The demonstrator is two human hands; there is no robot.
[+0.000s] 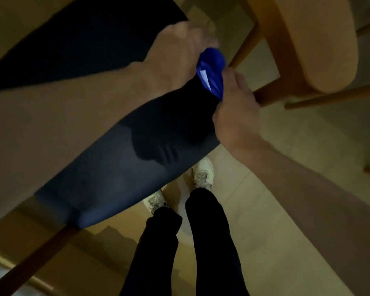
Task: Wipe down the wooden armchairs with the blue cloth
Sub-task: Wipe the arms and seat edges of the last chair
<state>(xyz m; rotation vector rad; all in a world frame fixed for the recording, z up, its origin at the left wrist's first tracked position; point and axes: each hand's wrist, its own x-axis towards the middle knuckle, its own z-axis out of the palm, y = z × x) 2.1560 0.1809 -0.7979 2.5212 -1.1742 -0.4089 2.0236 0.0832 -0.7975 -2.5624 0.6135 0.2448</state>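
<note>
"Where's the crumpled bright-blue cloth [210,70] got to?"

"Bunched between both hands, right at the end of that long dark padded panel [124,150] on the chair nearest us, the end towards the tan-cushioned wooden armchair [303,45]. There's a white slip showing in its folds, maybe a label; I can't tell."

"Who's holding it?"

"The left hand [177,54] is curled over the top of the panel's end, knuckles up, fingers wrapped out of sight, so it looks closed on the cloth from above. The right hand [236,112] comes in from below, fingers bent, its thumb side pressed against the cloth's lower edge. Whether it's pinching the cloth or just the panel's edge, I can't say."

"And the arms?"

"Both bare forearms reach forward and down. The left crosses over the dark panel; the right runs up from the lower right corner of the view. The person is standing bent over, white shoes [202,171] on the pale tiled floor [276,210] below."

"How should they go about it?"

"I'd say fold the cloth flat first, so more of it meets the surface. Then steady the chair with one hand and draw the cloth along the rail in long strokes, rounding the corners and the wooden leg [41,253] beneath."
</note>
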